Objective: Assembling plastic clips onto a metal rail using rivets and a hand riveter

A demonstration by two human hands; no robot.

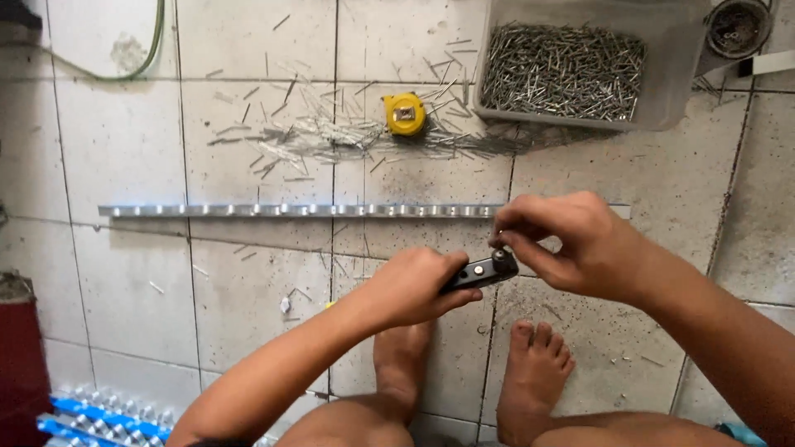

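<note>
My left hand [410,290] grips a black hand riveter [480,271] by its handles, low in the middle of the view. My right hand [571,240] pinches at the riveter's head with thumb and fingertips; whatever small part it holds there is hidden by the fingers. Just beyond both hands a long aluminium strip [290,210] with a row of rivets lies flat across the tiled floor. My bare feet [534,372] rest on the tiles below the hands.
A grey plastic tub [671,74] of loose rivets stands at the top right. A yellow tape measure [405,113] sits among scattered rivet pins behind the strip. Blue-edged riveted strips [99,414] lie at the bottom left beside a dark red object [21,364]. A green hose [153,41] curves at top left.
</note>
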